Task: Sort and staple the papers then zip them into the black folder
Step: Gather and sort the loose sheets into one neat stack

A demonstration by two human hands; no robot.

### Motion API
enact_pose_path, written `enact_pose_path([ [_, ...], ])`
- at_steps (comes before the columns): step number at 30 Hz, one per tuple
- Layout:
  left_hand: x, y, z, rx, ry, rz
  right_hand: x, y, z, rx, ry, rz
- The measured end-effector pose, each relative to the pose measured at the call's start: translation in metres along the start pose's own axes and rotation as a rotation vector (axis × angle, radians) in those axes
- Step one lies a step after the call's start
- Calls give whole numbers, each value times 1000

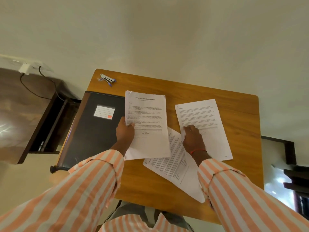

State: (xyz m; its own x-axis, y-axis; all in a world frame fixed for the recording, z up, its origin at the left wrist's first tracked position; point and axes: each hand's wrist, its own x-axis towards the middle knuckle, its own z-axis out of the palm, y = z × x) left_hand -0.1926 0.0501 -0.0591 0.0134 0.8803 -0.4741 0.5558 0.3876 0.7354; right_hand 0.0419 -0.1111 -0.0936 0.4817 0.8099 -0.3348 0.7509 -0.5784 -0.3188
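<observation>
A small wooden table [234, 101] carries the papers. My left hand [125, 131] grips the left edge of a thin stack of printed sheets [147, 118] with a title at its top. My right hand [193, 138] pinches the left edge of a single printed sheet [205, 118] lying to the right. A third sheet [177, 169] lies slanted under both, near the front edge. The black zip folder [93, 134] with a white label lies shut at the table's left side. A silver and blue stapler [107, 79] rests at the far left corner.
A dark wooden desk [25, 111] with a cable and a wall plug stands to the left, close to the folder. Dark furniture [294, 178] shows at the right edge. A plain wall rises behind the table. My striped sleeves cover the table's front.
</observation>
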Motion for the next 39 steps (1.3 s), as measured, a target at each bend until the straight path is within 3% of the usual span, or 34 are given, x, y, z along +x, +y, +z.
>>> enact_pose_path([
  [6, 5, 11, 6, -118, 75, -42, 16, -6, -3, -47, -10, -16],
  [13, 7, 19, 3, -126, 75, -58, -21, -22, 11, -135, -10, -309],
  [26, 9, 14, -11, -216, 102, -100, 11, -40, 9, -63, -107, -32],
  [30, 11, 8, -20, -137, 121, -76, 19, -38, 8, 22, -80, 46],
  [39, 17, -8, -43, 59, 139, -26, 28, -39, 5, -55, 27, 87],
])
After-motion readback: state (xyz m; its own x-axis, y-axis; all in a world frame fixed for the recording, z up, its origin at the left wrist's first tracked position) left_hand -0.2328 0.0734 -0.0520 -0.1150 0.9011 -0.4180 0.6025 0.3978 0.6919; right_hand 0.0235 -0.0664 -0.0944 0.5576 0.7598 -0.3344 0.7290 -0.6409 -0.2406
